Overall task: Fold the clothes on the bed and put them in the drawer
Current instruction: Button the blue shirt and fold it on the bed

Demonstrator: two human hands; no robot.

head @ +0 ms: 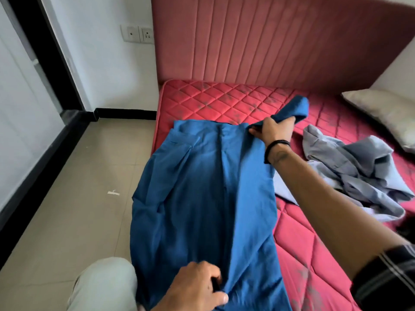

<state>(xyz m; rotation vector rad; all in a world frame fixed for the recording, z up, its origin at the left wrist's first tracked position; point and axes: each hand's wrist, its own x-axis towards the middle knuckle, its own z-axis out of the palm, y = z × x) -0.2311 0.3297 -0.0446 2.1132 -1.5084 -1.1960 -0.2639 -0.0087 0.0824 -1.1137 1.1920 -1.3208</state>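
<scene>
Bed [224,97] with a red quilted mattress is seen from above, and a tall pink padded headboard [258,41] stands behind it. A blue shirt [202,187] is spread flat at the near left corner of the mattress, with its collar end far away and its bottom end close. Its left side hangs a little over the edge of the bed.

The right hand [272,130] is stretched out to the far right shoulder of the blue shirt. Its fingers are curled tight around the blue sleeve [294,108], which is lifted up off the mattress and bunched in the grip. A dark band [275,147] is worn on that wrist. The long bare arm crosses over the mattress and hides part of what lies under it.

The left hand [197,286] is at the near bottom edge of the blue shirt. The cloth is pinched between its thumb and its curled fingers.

A grey shirt [359,171] lies crumpled in a heap on the mattress, just to the right of the blue shirt. A pale pillow [386,113] rests at the far right, near the headboard and apart from the grey heap.

A knee in light trousers [105,286] is seen at the bottom left, beside the bed. A tiled floor [85,176] is on the left, with a small white scrap [113,193] lying on it. Two wall sockets [137,33] are set in the white wall, just left of the headboard. The drawer cannot be seen.
</scene>
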